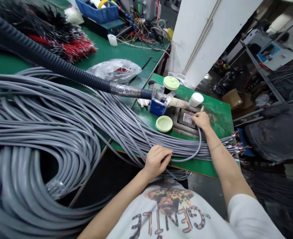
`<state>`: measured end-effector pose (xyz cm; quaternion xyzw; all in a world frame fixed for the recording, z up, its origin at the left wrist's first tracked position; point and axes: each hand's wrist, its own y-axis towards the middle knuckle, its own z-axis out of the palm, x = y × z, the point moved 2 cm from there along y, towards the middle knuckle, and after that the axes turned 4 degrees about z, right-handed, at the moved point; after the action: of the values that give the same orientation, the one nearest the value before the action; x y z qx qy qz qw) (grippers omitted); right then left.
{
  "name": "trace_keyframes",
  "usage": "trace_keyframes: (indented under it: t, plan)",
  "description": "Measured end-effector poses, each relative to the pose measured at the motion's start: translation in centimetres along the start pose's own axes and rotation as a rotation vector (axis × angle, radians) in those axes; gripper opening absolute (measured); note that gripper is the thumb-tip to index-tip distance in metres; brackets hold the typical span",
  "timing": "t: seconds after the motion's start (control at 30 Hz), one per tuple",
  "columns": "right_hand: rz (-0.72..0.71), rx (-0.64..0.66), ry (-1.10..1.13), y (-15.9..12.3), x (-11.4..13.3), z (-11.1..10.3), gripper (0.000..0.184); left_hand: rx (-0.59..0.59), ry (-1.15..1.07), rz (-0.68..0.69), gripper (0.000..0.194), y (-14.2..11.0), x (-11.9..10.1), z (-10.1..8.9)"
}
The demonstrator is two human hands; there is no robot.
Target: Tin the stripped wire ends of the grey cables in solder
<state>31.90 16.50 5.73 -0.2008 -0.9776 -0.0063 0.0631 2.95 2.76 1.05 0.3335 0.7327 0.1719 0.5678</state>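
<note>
A worker's left hand [157, 161] closes around grey cables [126, 132] as the right hand [201, 120] pinches one strand [199, 142] beside a metal fixture [186, 119] on a green bench [218, 122]; shirt [166, 212] reads "GENTLE."

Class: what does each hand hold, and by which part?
The right hand pinches a single grey cable near its end. The left hand rests on the grey cable bundle; whether it grips anything cannot be told.

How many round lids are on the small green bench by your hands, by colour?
Pale green lids: 2
White lids: 1
Total: 3
</note>
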Motion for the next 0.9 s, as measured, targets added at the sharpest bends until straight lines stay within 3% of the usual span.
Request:
trace_keyframes:
  t: [0.17, 0.33, 0.53, 0.7, 0.9]
  plan:
    - [-0.008, 0.000, 0.041, -0.1, -0.1, -0.3, 0.024, -0.007, -0.004, 0.003, 0.020, 0.1, -0.2, -0.1]
    - [-0.120, 0.048, 0.165, -2.0, 0.6, -2.4, 0.029, -0.004, -0.007, 0.005, 0.022, 0.2, -0.2, -0.1]
    - [-0.418, 0.164, 0.408, -5.0, 6.2, -3.8, 0.028, 0.016, 0.003, 0.001, 0.020, 0.0, 0.0, 0.0]
    - [-0.547, 0.169, 0.268, -5.2, 10.7, -2.2, 0.022, 0.017, 0.003, 0.022, 0.021, 0.1, -0.1, 0.0]
    - [-0.584, 0.181, 0.023, -5.0, 12.7, -0.7, 0.023, -0.006, 0.030, 0.073, 0.017, 0.4, -0.3, 0.0]
